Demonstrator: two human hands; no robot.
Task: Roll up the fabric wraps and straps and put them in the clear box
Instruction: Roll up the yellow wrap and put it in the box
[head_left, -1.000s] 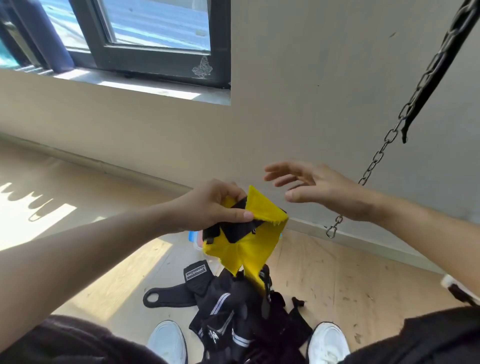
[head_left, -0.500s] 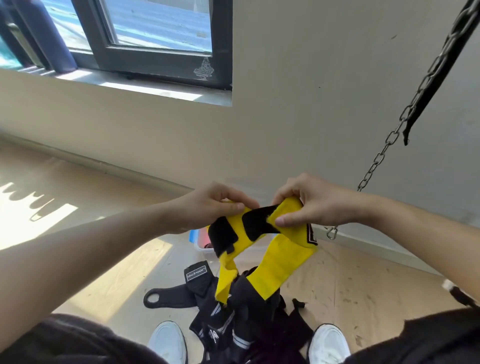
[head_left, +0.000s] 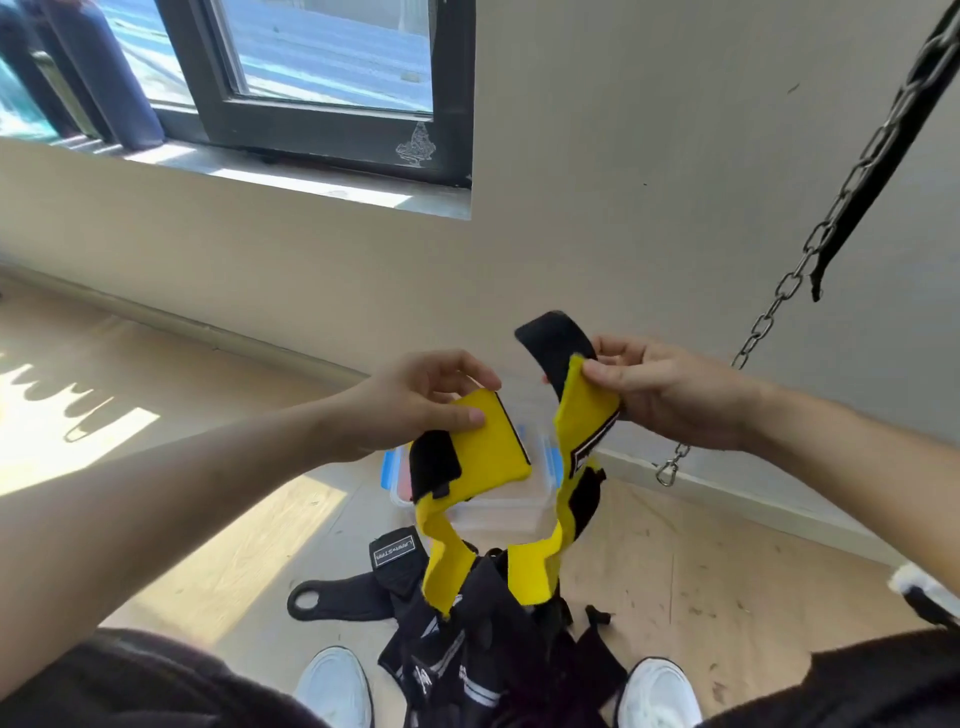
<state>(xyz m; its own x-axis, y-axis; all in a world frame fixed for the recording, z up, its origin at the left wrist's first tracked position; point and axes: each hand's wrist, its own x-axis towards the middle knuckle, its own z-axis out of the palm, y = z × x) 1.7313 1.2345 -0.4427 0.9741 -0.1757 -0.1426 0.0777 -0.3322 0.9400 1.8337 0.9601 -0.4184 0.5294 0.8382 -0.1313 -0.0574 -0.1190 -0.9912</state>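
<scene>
A black-framed glass window (head_left: 332, 88) is set in the beige painted wall (head_left: 649, 156) above a grey sill (head_left: 332, 189). A silver metal chain (head_left: 759, 328) ending in a snap hook (head_left: 669, 470) is hung at the right. The pale wooden floor (head_left: 701, 561) is crossed by a sunlit patch (head_left: 78, 447) at the left, and two white shoes (head_left: 335, 686) are planted on it

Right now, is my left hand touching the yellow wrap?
Touching. The head view shows the left hand pinching the folded end of the yellow wrap, thumb flat on its face.
</scene>
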